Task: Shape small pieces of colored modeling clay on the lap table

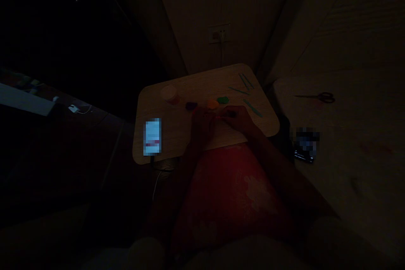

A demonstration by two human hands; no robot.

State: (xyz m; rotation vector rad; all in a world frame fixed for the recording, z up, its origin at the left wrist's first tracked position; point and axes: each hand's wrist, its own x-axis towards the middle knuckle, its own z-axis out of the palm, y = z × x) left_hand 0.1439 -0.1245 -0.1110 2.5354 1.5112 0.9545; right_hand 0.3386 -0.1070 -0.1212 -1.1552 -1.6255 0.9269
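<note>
Red cloth [221, 181] with pale patches lies near you, just below the counter [171, 135]. Both your hands are up on the wood, close together. Your right hand [238, 118] seems to pinch one end of a thin red strip [219, 117], which sits in the small space between your fingers. Your left hand [202, 126] is curled at the other side of it, but it is too dark to tell if that hand grips the strip or just rests by it. Just past your hands are an orange lump [213, 103], a green lump [223, 100] and a dark lump [191, 106]. They are out and ready to touch, so that bit looks done. The lumps look plain, and no big shape made of all the colors shows, so most of the making seems to be left (it is very dim, so small marks could hide). The thin blue-green sticks [252, 108] lie on the right side, and neither hand is on them. A tub [170, 94] stands on the left, past the bright phone [152, 137]. Scissors [324, 97] lie well apart on the pale surface [341, 135] to your right.
</note>
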